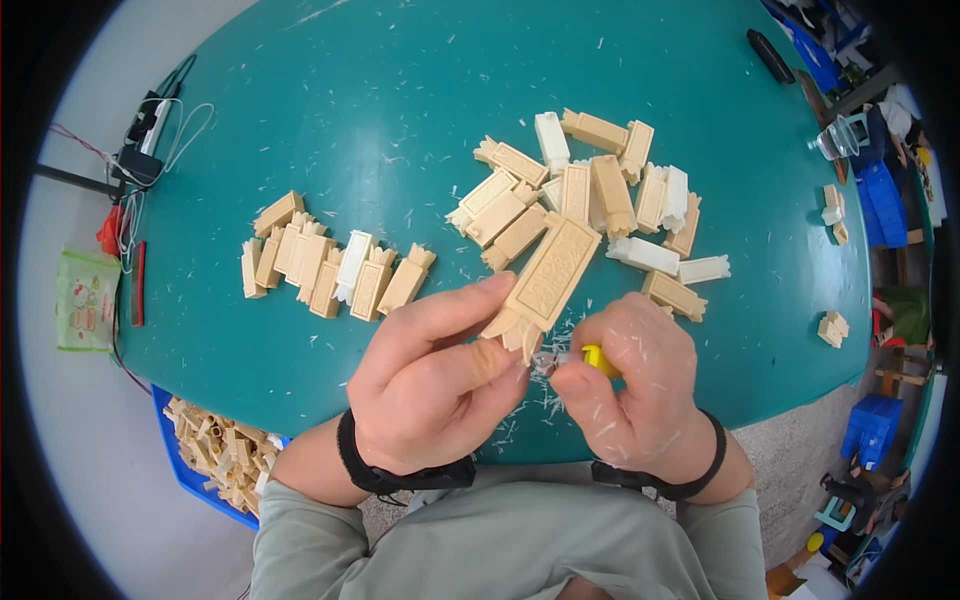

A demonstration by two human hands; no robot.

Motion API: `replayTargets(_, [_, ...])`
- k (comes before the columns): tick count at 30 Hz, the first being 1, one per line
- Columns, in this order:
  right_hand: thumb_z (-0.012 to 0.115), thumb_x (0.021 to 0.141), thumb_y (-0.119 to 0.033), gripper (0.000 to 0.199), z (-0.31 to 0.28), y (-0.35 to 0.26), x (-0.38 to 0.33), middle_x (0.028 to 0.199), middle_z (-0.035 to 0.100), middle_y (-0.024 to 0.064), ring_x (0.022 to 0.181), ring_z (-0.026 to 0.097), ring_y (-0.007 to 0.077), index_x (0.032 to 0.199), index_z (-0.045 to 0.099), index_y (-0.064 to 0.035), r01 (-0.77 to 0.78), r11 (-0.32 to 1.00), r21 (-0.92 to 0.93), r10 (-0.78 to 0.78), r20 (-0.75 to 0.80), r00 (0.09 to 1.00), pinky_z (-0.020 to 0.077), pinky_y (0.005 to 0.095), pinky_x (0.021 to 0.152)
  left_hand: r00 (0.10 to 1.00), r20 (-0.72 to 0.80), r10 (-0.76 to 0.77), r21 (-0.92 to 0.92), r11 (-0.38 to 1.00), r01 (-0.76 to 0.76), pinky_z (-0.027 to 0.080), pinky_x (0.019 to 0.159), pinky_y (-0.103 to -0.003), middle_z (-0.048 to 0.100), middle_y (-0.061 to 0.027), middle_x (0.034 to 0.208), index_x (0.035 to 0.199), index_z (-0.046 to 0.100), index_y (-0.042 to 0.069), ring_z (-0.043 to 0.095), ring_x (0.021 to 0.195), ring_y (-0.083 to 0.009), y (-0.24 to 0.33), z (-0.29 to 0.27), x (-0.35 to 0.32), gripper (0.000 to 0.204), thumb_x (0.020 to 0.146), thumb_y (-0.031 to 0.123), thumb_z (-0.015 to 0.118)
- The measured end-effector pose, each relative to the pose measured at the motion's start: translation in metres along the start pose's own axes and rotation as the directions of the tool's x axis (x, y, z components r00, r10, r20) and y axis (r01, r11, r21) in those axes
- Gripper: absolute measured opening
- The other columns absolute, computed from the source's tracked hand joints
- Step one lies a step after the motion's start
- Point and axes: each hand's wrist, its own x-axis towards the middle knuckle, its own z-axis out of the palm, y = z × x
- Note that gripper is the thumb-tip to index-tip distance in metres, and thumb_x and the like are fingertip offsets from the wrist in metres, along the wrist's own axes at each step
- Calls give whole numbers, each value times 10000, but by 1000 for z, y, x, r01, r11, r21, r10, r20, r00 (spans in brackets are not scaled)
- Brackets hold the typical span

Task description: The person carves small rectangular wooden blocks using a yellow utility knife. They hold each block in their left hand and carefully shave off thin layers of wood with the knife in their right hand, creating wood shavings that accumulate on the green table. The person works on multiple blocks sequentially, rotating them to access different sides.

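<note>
My left hand (pixel 435 375) is closed round a beige molded block (pixel 552 275) with a raised pattern on its face, its jagged petal-like end tilted down toward me. My right hand (pixel 640 375) grips a small yellow-handled cutting tool (pixel 599 360). Its greyish tip is right beside the jagged end; whether it touches is hard to see. Pale shavings cling to my right hand and lie on the green table below. Just beyond my hands sits a loose pile of similar beige and white blocks (pixel 612 195). To the left, a row of such blocks (pixel 320 265) lies side by side.
Shavings dot the green table (pixel 330 110). A blue bin (pixel 205 480) full of beige parts stands below its left edge. Along the left side are a power strip (pixel 150 130) with cables and a red-black tool (pixel 138 285). A black object (pixel 770 57) lies far right, with a clear cup (pixel 835 140).
</note>
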Motion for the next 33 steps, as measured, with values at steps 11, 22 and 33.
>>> replayTargets(11, [672,775,-248,274,-1,-2,-1,567,450,61,467,388,226,696,497,-52,7,1000,21,-8,20,1000,288,320,434,1000,-7,19,-30,999,-19,533,683,-291,573,-232,1059,860,589,9,628,860,-267,-2,0,-1,277,630,-61,726])
replayTargets(22, [667,783,-263,289,1,-1,-2,561,445,61,464,387,229,699,491,-50,-28,998,49,26,29,999,288,319,431,998,23,66,33,997,-67,534,720,-309,559,-246,1064,857,583,-18,620,891,-297,-3,-1,-1,279,624,-67,728])
replayTargets(33, [696,755,-262,289,2,1,-1,556,443,53,465,387,216,691,504,-56,17,1000,-8,-17,-7,1000,281,310,429,996,46,82,22,996,-83,534,730,-316,537,-260,1083,874,570,-26,617,896,-307,-3,-3,-3,295,628,-67,726])
